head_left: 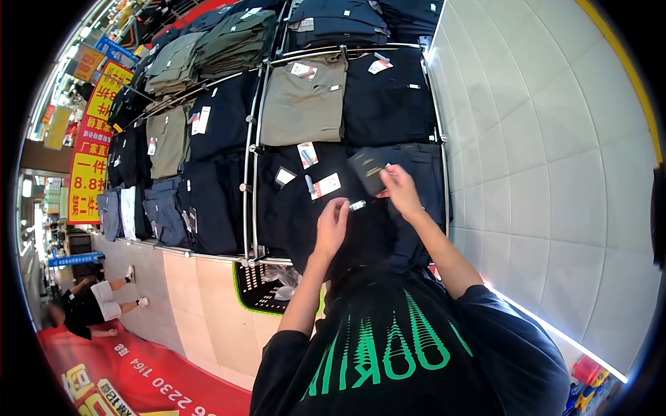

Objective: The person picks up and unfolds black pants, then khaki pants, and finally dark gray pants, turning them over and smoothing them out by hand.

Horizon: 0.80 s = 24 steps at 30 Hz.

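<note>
My right hand (400, 192) is closed on the edge of a dark tag (368, 172) with small gold print, held above the folded trousers. Near the white size sticker (357, 206) on the black trousers (298, 225) is my left hand (334, 220), its fingers close together; whether they grip anything is too small to tell. Just above it, a red and white label (325, 186) lies on the black cloth. A second label (307, 155) and a white-faced tag (284, 176) are farther up and left.
Metal rails (254, 166) divide the stacks of folded trousers. Khaki trousers (303, 104) lie behind. A black basket (260, 288) with a green rim stands below the rack. A tiled wall (534, 139) rises on the right. Another person (90, 305) is at the far left.
</note>
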Available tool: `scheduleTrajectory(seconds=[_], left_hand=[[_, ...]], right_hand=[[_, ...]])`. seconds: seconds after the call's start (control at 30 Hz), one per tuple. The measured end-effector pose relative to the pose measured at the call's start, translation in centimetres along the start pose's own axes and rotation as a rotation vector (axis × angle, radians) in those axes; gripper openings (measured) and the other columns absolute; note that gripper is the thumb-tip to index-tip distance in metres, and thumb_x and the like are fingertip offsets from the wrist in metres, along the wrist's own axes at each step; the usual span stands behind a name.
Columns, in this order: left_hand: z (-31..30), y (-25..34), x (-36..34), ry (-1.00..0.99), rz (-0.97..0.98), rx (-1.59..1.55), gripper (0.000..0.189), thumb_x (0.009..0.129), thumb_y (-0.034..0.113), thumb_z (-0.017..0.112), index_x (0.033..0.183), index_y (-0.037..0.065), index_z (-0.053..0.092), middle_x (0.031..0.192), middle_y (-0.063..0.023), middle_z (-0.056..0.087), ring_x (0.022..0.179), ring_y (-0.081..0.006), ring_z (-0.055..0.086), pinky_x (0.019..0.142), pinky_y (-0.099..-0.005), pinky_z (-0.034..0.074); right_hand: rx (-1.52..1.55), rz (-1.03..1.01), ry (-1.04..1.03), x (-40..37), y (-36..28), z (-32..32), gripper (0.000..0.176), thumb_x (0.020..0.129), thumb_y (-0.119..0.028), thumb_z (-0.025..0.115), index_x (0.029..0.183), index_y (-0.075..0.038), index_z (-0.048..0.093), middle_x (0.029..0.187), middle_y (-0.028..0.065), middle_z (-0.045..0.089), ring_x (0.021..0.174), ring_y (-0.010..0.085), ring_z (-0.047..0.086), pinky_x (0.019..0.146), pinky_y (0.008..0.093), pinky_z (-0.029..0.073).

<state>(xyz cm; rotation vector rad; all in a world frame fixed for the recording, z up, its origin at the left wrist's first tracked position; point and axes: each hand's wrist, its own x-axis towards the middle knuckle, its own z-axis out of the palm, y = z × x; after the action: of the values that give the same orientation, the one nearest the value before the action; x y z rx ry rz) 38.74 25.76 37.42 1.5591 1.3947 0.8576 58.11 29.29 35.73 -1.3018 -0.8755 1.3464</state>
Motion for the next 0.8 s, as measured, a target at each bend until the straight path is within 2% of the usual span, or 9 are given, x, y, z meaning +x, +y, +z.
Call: scheduleTrajectory(seconds=[0.07,0.13,0.27,0.37,0.43,0.53,0.63,0.67,0.8], left_hand=[[-2.1,-2.6,0.4,-0.036,0.271,0.478,0.013,0.085,0.017,0.059,0.086,0.004,0.06,0.089,-0.0103,0.061,0.079,-0.0301,0.056,0.07,-0.0403,0.044],[-3.7,-3.5,0.8,-0.151,0.344,0.861,0.016,0.086,0.023,0.057,0.085,0.007,0.06,0.084,-0.0077,0.059,0.079,-0.0249,0.056,0.07,-0.0377,0.042],[-6.4,-5.0,2.1,-0.345,0.427,1.178,0.021,0.088,0.028,0.054,0.079,0.009,0.059,0.079,-0.0069,0.056,0.077,-0.0246,0.057,0.068,-0.0381,0.044],[-6.7,-6.4,2.3,-0.258,0.337,1.051,0.024,0.088,0.029,0.052,0.079,0.008,0.059,0.077,-0.0092,0.057,0.072,-0.0281,0.06,0.064,-0.0407,0.047],[-5.5,-6.2,2.5,-0.182,-0.022,0.9,0.036,0.085,0.038,0.052,0.082,0.003,0.058,0.078,-0.0162,0.063,0.067,-0.0339,0.064,0.062,-0.0448,0.051],[-3.3,-7.6,2.1,-0.114,-0.165,0.958,0.042,0.083,0.04,0.052,0.083,-0.001,0.056,0.08,-0.02,0.064,0.072,-0.0354,0.065,0.065,-0.0428,0.053],[-3.1,-9.4,2.0,-0.148,-0.21,0.903,0.033,0.08,0.031,0.051,0.082,-0.002,0.056,0.082,-0.0218,0.064,0.074,-0.0372,0.065,0.068,-0.0439,0.053],[-3.5,-9.9,2.1,-0.167,-0.214,0.882,0.034,0.081,0.032,0.051,0.082,-0.002,0.056,0.082,-0.0225,0.064,0.075,-0.0378,0.065,0.068,-0.0443,0.053],[-4.2,-8.6,2.2,-0.157,-0.271,0.809,0.041,0.085,0.037,0.05,0.084,-0.004,0.056,0.084,-0.0249,0.064,0.078,-0.0394,0.064,0.071,-0.0456,0.052]], right_hand=[[0.096,0.106,0.1,0.4,0.4,-0.8,0.022,0.095,-0.017,0.048,0.104,0.003,0.052,0.084,0.0104,0.061,0.063,0.0166,0.063,0.056,0.0285,0.055],[0.025,0.1,0.115,0.8,1.1,-0.9,0.024,0.095,-0.014,0.044,0.11,0.003,0.052,0.087,0.0111,0.062,0.064,0.0174,0.064,0.057,0.0285,0.055],[-0.115,0.013,-0.244,1.7,3.6,1.2,0.03,0.095,-0.01,0.042,0.122,0.001,0.048,0.091,0.0134,0.063,0.064,0.0194,0.066,0.055,0.029,0.055],[-0.344,0.117,-0.367,-0.1,-1.1,4.7,0.023,0.094,-0.008,0.044,0.115,0.001,0.049,0.093,0.0134,0.062,0.06,0.0208,0.065,0.048,0.0281,0.054],[-0.464,0.08,-0.341,0.4,0.2,5.6,0.017,0.093,-0.006,0.046,0.107,0.002,0.05,0.09,0.0155,0.062,0.057,0.0207,0.064,0.043,0.0284,0.052],[-0.529,0.031,-0.315,0.0,1.2,6.1,0.015,0.091,-0.004,0.048,0.105,0.001,0.052,0.088,0.0163,0.06,0.055,0.0207,0.063,0.042,0.0291,0.051],[-0.674,-0.121,-0.328,-0.2,2.0,6.2,0.015,0.089,-0.002,0.049,0.102,0.002,0.053,0.092,0.0179,0.058,0.059,0.0282,0.063,0.046,0.0326,0.053],[-0.67,-0.035,-0.337,-0.3,1.9,6.0,0.018,0.088,-0.001,0.051,0.105,0.0,0.056,0.087,0.015,0.057,0.054,0.023,0.061,0.048,0.0305,0.053],[-0.817,-0.336,-0.326,0.4,4.8,5.7,0.021,0.085,0.0,0.055,0.106,-0.001,0.056,0.088,0.0149,0.057,0.059,0.0238,0.063,0.053,0.0327,0.052]])
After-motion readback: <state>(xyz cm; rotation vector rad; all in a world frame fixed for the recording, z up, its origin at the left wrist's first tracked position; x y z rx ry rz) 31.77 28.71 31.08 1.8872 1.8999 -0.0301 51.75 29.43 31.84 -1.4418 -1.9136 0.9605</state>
